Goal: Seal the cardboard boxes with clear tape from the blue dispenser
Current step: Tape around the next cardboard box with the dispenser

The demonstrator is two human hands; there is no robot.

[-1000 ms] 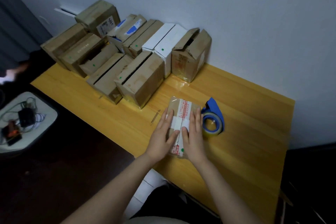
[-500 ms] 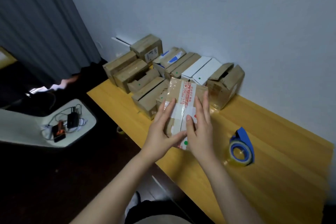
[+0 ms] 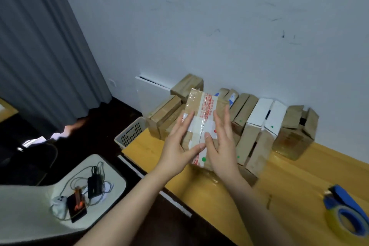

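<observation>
Vs 0.5 s ago: table [image 3: 299, 175] lower in view, more wall above. Row of boxes [image 3: 257, 138] now directly behind taped box [image 3: 199, 106]. Box raised further, off the table. Carried between left hand [image 3: 175, 152] & right hand [image 3: 223, 150]: fingers straight, slightly spread, flat on its taped face, thumbs near the seam. Box underside hidden. Blue dispenser [image 3: 340, 197] on table at far right, well apart, cut off by frame edge.

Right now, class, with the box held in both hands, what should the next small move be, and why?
Probably set the box down on the table beside the other boxes. Clear tape already shines across its seam, left hand and right hand hold it aloft, and the blue dispenser lies untouched, so it looks sealed.
</observation>
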